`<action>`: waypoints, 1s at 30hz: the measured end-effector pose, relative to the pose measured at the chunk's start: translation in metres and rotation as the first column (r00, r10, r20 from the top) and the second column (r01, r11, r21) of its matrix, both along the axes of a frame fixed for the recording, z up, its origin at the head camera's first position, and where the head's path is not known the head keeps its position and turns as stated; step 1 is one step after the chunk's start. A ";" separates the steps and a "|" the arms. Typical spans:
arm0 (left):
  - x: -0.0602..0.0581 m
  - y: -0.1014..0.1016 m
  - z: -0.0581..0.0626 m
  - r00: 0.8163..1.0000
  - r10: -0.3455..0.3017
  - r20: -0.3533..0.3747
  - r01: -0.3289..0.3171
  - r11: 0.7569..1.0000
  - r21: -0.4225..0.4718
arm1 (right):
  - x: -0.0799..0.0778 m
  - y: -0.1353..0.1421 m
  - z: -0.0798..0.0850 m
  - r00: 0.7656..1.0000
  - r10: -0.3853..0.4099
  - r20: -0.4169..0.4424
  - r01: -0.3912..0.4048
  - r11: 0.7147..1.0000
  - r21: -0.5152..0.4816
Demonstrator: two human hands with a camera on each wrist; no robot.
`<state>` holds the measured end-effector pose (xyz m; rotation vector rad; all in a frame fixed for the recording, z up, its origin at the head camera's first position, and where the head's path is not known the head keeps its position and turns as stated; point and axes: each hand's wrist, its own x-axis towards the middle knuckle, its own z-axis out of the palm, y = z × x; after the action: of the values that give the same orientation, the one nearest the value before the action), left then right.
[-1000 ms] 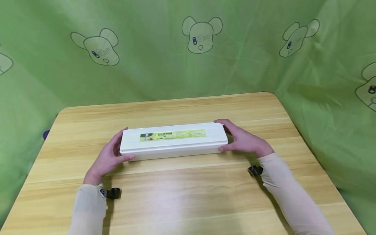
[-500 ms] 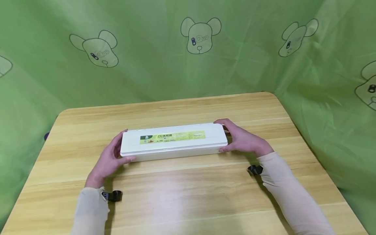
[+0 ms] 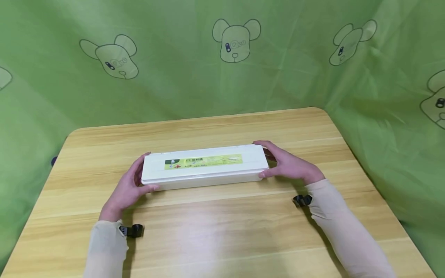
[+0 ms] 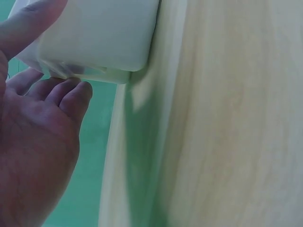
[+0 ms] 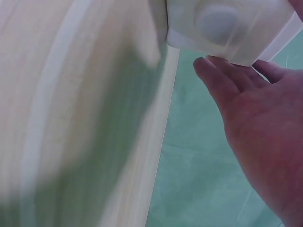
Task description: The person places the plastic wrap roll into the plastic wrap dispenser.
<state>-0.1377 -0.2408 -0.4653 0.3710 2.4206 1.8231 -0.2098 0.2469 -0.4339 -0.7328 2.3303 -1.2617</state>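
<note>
A long white cling film box (image 3: 205, 179) lies across the wooden table, a yellow-green label (image 3: 203, 161) on its lid. The left hand (image 3: 126, 189) grips its left end, thumb along the near side and fingers round behind. At the other end the right hand (image 3: 290, 164) holds the box the same way, thumb on the near side. In the left wrist view the left fingertips (image 4: 78, 94) touch the far side of the box (image 4: 99, 38). The right wrist view has the right fingers (image 5: 222, 78) against the box's far side, near a round mark on its end.
The wooden table (image 3: 222, 231) has rounded far corners. Green cloth (image 3: 180, 85) printed with bear heads hangs behind and at both sides. Each sleeved wrist carries a small black camera, one on the left (image 3: 133, 231) and one on the right (image 3: 301, 200).
Both hands keep their hold on the box, which stays in nearly the same place. The left wrist has shifted very slightly; the whole head view has drifted a little.
</note>
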 end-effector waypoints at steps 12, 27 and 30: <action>0.001 0.002 -0.003 0.999 0.019 -0.036 -0.020 1.000 -0.012 | -0.002 -0.001 0.003 1.000 -0.011 0.011 0.010 0.999 0.053; 0.002 0.000 -0.001 1.000 0.010 -0.009 -0.010 1.000 -0.026 | -0.001 -0.001 0.000 1.000 0.006 0.007 -0.006 1.000 0.014; 0.001 0.001 0.000 1.000 -0.001 -0.007 0.001 0.999 -0.034 | 0.000 0.000 0.000 1.000 0.001 0.011 -0.001 1.000 0.014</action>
<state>-0.1364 -0.2401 -0.4655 0.3764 2.4525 1.7809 -0.2097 0.2466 -0.4338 -0.7207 2.3278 -1.2451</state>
